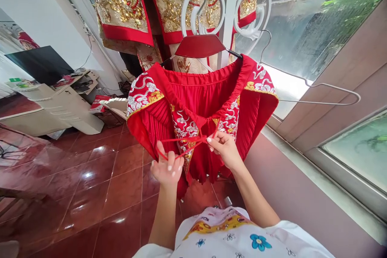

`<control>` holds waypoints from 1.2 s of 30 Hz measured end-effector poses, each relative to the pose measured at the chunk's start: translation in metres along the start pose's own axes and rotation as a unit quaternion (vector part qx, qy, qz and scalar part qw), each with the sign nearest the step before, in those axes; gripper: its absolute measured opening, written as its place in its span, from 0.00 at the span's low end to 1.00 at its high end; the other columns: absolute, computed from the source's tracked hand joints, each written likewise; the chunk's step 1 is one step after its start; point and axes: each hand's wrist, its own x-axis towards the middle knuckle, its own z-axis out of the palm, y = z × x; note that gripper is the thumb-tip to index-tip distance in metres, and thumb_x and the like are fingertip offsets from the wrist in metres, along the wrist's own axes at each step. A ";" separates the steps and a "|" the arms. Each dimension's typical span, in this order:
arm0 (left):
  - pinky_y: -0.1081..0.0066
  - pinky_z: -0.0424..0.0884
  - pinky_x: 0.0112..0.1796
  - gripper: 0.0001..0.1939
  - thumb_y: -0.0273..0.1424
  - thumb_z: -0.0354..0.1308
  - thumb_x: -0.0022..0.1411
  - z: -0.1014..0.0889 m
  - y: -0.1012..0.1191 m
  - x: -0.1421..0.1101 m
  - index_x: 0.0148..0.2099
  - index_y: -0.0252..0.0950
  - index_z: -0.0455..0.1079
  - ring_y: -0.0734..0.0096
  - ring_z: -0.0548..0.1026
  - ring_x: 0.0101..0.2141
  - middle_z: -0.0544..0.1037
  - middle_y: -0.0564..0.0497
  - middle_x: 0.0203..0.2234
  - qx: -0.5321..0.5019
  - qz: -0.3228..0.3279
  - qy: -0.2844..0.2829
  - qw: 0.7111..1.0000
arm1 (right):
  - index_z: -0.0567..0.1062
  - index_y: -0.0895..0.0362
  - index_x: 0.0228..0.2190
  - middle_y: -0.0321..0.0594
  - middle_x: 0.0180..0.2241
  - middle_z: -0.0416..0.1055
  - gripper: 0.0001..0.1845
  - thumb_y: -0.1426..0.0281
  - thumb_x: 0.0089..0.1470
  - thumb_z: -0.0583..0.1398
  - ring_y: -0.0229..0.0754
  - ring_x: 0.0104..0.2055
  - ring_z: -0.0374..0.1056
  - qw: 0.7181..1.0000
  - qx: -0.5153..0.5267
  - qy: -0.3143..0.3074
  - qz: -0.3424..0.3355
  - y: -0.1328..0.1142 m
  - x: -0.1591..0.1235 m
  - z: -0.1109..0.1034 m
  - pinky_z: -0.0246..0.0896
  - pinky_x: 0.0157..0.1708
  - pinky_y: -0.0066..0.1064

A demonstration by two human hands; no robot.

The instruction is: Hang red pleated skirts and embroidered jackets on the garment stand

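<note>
Flowered white shirt [232, 236] fills the bottom of the view, and two bare arms reach from it toward a pleated red cape [199, 96]. It hangs just ahead on a red hanger [199, 46], hooked onto a white scrolled rack [229, 8]. The right hand [223, 149] pinches a thin red ribbon [184, 144] closed between thumb and fingertips. The left hand [167, 167] is half curled, fingers raised, with the ribbon running just behind them; whether it has a real hold cannot be told. Thin ribbon handles best pinched near its ends and kept evenly taut, so the embroidered silver-and-gold front panels [184, 133] sit level without puckering. The fingers cover the spot where the ribbon crosses, so any knot is hard to make out. Gold-embroidered robes [121, 0] behind are cut off by the top of the view. A bare wire hanger [317, 92] hangs by the window, above red floor tiles [121, 197].
</note>
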 end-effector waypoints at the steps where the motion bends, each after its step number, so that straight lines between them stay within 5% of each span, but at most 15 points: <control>1: 0.78 0.53 0.16 0.20 0.51 0.54 0.53 0.000 0.003 0.002 0.47 0.53 0.69 0.87 0.43 0.10 0.60 0.64 0.13 -0.001 0.014 0.012 1.000 | 0.64 0.57 0.19 0.29 0.14 0.61 0.19 0.58 0.43 0.65 0.27 0.15 0.44 1.000 -0.003 0.010 -0.003 -0.001 0.000 -0.001 0.34 0.16 0.25; 5: 0.78 0.59 0.20 0.23 0.48 0.53 0.55 -0.007 0.017 0.010 0.54 0.56 0.63 0.85 0.51 0.13 0.70 0.62 0.20 0.061 0.047 0.090 0.993 | 0.61 0.56 0.19 0.28 0.14 0.59 0.21 0.58 0.42 0.65 0.27 0.15 0.43 0.999 0.005 0.049 -0.012 -0.008 0.000 -0.007 0.32 0.16 0.25; 8: 0.75 0.66 0.27 0.24 0.43 0.54 0.55 -0.018 0.030 0.012 0.55 0.47 0.66 0.79 0.65 0.20 0.76 0.56 0.27 0.274 0.008 0.132 0.953 | 0.60 0.56 0.19 0.28 0.14 0.59 0.20 0.59 0.43 0.65 0.27 0.15 0.43 0.999 -0.007 0.043 -0.016 -0.012 0.000 -0.009 0.33 0.17 0.25; 12: 0.65 0.67 0.43 0.29 0.35 0.68 0.40 -0.015 0.051 0.005 0.49 0.41 0.72 0.59 0.72 0.42 0.76 0.47 0.44 0.576 -0.194 -0.026 0.794 | 0.60 0.56 0.19 0.29 0.15 0.59 0.20 0.59 0.45 0.64 0.28 0.16 0.45 0.998 -0.045 0.038 -0.025 -0.011 -0.001 -0.004 0.36 0.18 0.25; 14: 0.60 0.62 0.50 0.30 0.31 0.68 0.38 -0.002 0.057 0.005 0.49 0.43 0.73 0.51 0.68 0.50 0.74 0.47 0.48 0.599 -0.240 -0.092 0.758 | 0.59 0.56 0.18 0.29 0.14 0.59 0.21 0.59 0.45 0.64 0.29 0.17 0.47 0.996 -0.064 0.047 -0.033 -0.010 -0.001 -0.002 0.38 0.18 0.25; 17: 0.57 0.55 0.55 0.23 0.26 0.61 0.47 0.025 0.055 0.017 0.48 0.45 0.73 0.53 0.65 0.53 0.73 0.49 0.50 0.592 -0.136 -0.123 0.785 | 0.59 0.56 0.18 0.30 0.14 0.59 0.21 0.58 0.45 0.63 0.30 0.18 0.49 0.994 -0.088 0.049 -0.042 -0.014 -0.003 -0.001 0.40 0.19 0.26; 21: 0.61 0.59 0.54 0.14 0.27 0.54 0.57 0.055 0.028 0.035 0.43 0.44 0.76 0.61 0.70 0.47 0.76 0.49 0.43 0.535 0.029 -0.150 0.831 | 0.60 0.56 0.19 0.30 0.15 0.59 0.20 0.58 0.45 0.63 0.30 0.18 0.49 0.994 -0.091 0.044 -0.048 -0.020 -0.008 0.000 0.41 0.19 0.25; 27: 0.69 0.70 0.36 0.17 0.42 0.55 0.58 0.073 -0.025 0.041 0.40 0.34 0.74 0.68 0.73 0.32 0.76 0.47 0.29 0.352 -0.123 -0.136 0.918 | 0.64 0.56 0.20 0.31 0.17 0.60 0.16 0.58 0.47 0.61 0.32 0.20 0.54 0.990 -0.117 0.032 -0.069 -0.019 -0.007 0.002 0.48 0.21 0.26; 31: 0.76 0.63 0.26 0.15 0.41 0.59 0.54 0.075 -0.029 0.050 0.31 0.32 0.73 0.75 0.67 0.24 0.70 0.53 0.19 0.410 -0.106 -0.141 0.895 | 0.69 0.58 0.23 0.31 0.17 0.58 0.13 0.61 0.49 0.59 0.31 0.20 0.52 0.968 -0.229 0.017 -0.100 -0.025 -0.003 -0.004 0.46 0.21 0.25; 36: 0.76 0.57 0.22 0.12 0.37 0.60 0.52 0.077 0.001 0.071 0.28 0.32 0.74 0.79 0.62 0.19 0.70 0.54 0.17 0.538 -0.063 -0.173 0.823 | 0.75 0.59 0.25 0.32 0.16 0.61 0.11 0.63 0.48 0.61 0.31 0.19 0.51 0.903 -0.400 0.005 -0.159 -0.056 0.009 -0.032 0.44 0.21 0.26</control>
